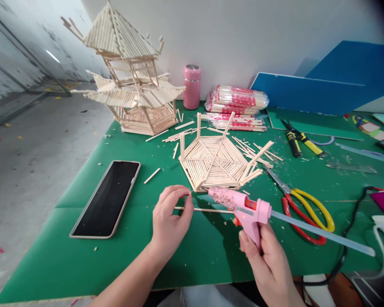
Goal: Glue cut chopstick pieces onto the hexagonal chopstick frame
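My right hand (269, 264) is wrapped round the handle of a pink hot glue gun (232, 200). A translucent glue stick (323, 234) sticks out of its back. The nozzle is at the near corner of a hexagonal base (211, 164) made of thin wooden sticks, with several short uprights along its rim. Just left of the nozzle, my left hand (173, 217) pinches thumb and forefinger together; what is between the fingertips is too small to make out. A loose wooden stick (208, 209) lies under both the left hand and the gun.
At the back left stands a stick pagoda (131, 85). Around the base are a phone (107, 200), scissors (302, 209), pliers (299, 138) and cut stick pieces (252, 149). A pink flask (192, 87), bagged sticks (237, 104) and blue boards (310, 91) line the wall.
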{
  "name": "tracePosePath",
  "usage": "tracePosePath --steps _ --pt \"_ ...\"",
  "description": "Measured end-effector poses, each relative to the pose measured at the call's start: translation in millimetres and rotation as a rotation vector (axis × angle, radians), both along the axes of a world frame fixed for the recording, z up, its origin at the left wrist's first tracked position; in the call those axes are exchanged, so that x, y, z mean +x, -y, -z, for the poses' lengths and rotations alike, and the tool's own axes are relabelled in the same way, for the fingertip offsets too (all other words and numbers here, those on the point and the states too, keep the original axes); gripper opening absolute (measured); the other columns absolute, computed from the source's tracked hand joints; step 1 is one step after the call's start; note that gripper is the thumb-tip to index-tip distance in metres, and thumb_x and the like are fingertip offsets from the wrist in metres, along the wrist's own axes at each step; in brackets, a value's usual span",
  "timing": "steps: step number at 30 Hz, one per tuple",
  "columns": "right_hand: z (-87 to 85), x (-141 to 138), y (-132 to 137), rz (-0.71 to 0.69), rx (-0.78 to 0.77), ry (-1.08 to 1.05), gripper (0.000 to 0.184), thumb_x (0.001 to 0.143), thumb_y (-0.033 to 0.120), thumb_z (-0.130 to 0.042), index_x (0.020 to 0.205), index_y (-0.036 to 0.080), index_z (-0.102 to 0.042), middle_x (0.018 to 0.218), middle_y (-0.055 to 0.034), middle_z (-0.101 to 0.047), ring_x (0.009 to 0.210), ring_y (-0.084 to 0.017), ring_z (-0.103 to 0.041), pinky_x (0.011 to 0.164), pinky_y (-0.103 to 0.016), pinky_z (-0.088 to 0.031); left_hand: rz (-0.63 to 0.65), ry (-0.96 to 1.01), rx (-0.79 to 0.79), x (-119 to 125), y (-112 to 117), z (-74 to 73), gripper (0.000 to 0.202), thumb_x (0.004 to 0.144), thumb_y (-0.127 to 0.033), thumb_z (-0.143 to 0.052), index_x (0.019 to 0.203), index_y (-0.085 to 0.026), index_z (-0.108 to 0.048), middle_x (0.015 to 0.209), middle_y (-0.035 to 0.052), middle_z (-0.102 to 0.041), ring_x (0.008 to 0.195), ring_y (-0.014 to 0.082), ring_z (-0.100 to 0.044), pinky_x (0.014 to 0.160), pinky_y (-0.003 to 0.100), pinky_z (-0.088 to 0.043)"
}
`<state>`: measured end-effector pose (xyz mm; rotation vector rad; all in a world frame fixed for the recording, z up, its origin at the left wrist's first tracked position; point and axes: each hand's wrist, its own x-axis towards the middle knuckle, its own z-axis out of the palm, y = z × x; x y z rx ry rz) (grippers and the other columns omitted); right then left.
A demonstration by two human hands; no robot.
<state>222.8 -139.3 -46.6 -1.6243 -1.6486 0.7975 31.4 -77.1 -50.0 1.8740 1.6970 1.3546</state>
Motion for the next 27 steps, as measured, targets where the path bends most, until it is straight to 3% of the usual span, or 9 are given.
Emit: tracePosePath --steps 4,11,19,25,27 --pt "1.5 0.3 0.7 0.006 -0.017 0.011 0.034 0.086 0.033 -0.040 0.116 0.018 -0.041 0.080 -0.0068 -0.061 0.071 -0.019 -0.059 0.054 -0.024 -0.048 0.035 0.045 -0.031 -1.3 1.9 -1.1 0.009 0.077 -0.011 -0.048 0.077 -0.019 -0.053 0.078 0.0026 -0.057 0.074 0.0144 -0.055 0.064 0.025 -0.045" --pt "1.1 3.4 0.6 0.030 -0.013 0.030 0.026 0.085 0.034 -0.041 0.105 0.019 -0.045 0.071 -0.0046 -0.057 0.075 -0.020 -0.059 0.052 -0.023 -0.046 0.045 0.026 -0.077 -1.9 2.0 1.2 0.007 0.080 -0.013 -0.046 0.079 -0.018 -0.050 0.073 0.0003 -0.053 0.066 0.0120 -0.051 0.059 0.022 -0.041" --pt "0.5 0.1 -0.8 0.032 -0.008 0.005 0.028 0.085 0.034 -0.041 0.108 0.018 -0.046 0.094 -0.0102 -0.061 0.078 -0.020 -0.059 0.053 -0.024 -0.047 0.076 0.028 -0.057 0.0 0.8 1.1 0.006 0.079 -0.013 -0.052 0.076 -0.018 -0.054 0.069 -0.0013 -0.055 0.064 0.0102 -0.052 0.057 0.020 -0.041" --pt "1.9 0.5 0.4 0.010 -0.001 -0.014 0.033 0.085 0.032 -0.042 0.116 0.018 -0.042 0.078 -0.0066 -0.060 0.072 -0.020 -0.059 0.053 -0.024 -0.047 0.089 0.047 -0.047 0.4 2.1 2.3 0.006 0.078 -0.012 -0.054 0.076 -0.017 -0.056 0.070 -0.0008 -0.056 0.063 0.0097 -0.052 0.056 0.019 -0.041" --pt "2.0 0.8 0.9 0.016 -0.012 -0.002 0.034 0.085 0.032 -0.042 0.116 0.018 -0.042 0.081 -0.0075 -0.060 0.072 -0.019 -0.059 0.052 -0.024 -0.047 0.088 0.048 -0.050 0.4 1.9 2.4 0.006 0.078 -0.012 -0.053 0.076 -0.016 -0.056 0.070 -0.0005 -0.056 0.063 0.0097 -0.053 0.057 0.019 -0.041"
